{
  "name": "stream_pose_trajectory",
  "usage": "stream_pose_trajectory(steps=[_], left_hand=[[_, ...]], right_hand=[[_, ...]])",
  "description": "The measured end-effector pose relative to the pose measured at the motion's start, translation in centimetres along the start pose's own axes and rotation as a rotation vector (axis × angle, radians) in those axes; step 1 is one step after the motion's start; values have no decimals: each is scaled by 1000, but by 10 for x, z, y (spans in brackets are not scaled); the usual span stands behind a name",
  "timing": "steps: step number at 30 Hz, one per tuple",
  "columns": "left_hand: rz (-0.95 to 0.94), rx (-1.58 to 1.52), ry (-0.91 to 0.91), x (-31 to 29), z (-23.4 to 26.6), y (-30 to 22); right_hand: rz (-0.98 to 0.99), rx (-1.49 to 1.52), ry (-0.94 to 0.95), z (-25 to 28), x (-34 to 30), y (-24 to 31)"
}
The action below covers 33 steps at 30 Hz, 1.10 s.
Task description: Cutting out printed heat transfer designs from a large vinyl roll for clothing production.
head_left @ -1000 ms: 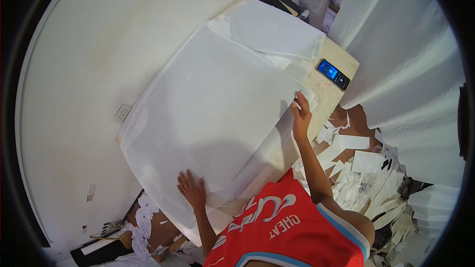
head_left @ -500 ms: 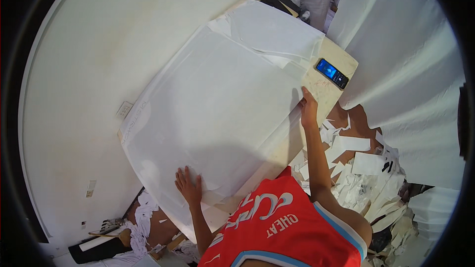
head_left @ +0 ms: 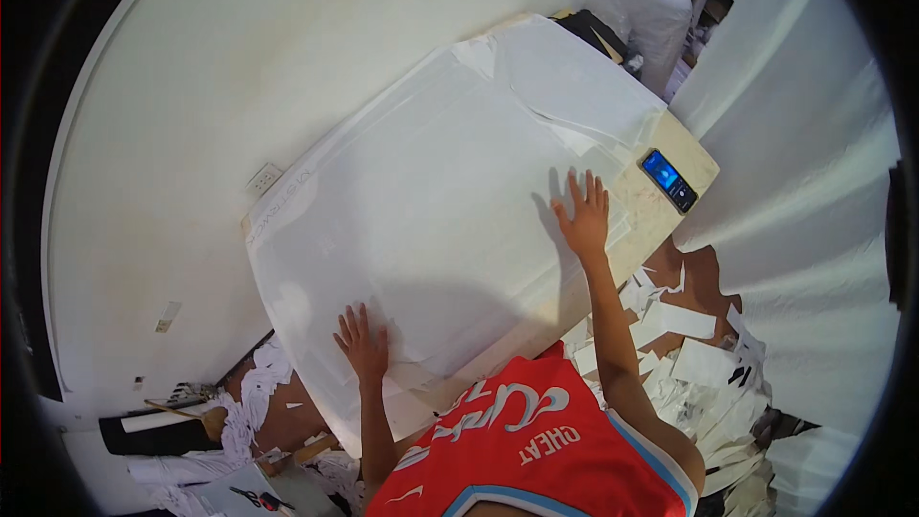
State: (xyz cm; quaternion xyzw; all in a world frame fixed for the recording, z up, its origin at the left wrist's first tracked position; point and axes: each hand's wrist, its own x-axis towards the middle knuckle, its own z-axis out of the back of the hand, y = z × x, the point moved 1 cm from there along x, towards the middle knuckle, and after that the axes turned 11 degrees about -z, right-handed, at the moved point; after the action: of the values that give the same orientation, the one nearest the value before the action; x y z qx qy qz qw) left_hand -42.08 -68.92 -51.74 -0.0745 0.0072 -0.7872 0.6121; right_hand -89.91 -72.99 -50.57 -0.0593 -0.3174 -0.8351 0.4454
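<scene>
Large white sheets (head_left: 421,201) lie layered over a pale tabletop (head_left: 661,220). My left hand (head_left: 364,347) rests on the near left part of the sheets, fingers spread. Farther to the right, my right hand (head_left: 583,217) is over the sheets near their right edge, its fingers apart and nothing in it. Whether its palm touches the sheet I cannot tell. To the right of that hand a phone (head_left: 668,180) with a lit screen lies on the bare strip of tabletop. Toward the far end, smaller white pieces (head_left: 565,124) overlap with uneven edges.
A white wall (head_left: 211,115) with a socket (head_left: 264,179) runs along the table's left side. On the right hangs a white curtain (head_left: 795,172). Paper scraps (head_left: 680,321) litter the floor beside the table. Scissors (head_left: 257,498) lie at the lower left. Stuffed sacks (head_left: 653,14) stand behind.
My right hand has left the sheet's right edge and spread its fingers over the sheets. My left hand stays on the near left part. The view has shifted slightly.
</scene>
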Motion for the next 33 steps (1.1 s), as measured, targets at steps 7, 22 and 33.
stream_pose_trajectory(steps=[7,22,33], left_hand=[[58,12,57,-12,-5,6],[133,42,43,17,-7,34],[185,35,118,30,-1,34]], right_hand=[[-51,-111,268,-26,-3,0],[19,-127,169,-118,107,86],[348,-139,388,-260,202,179]])
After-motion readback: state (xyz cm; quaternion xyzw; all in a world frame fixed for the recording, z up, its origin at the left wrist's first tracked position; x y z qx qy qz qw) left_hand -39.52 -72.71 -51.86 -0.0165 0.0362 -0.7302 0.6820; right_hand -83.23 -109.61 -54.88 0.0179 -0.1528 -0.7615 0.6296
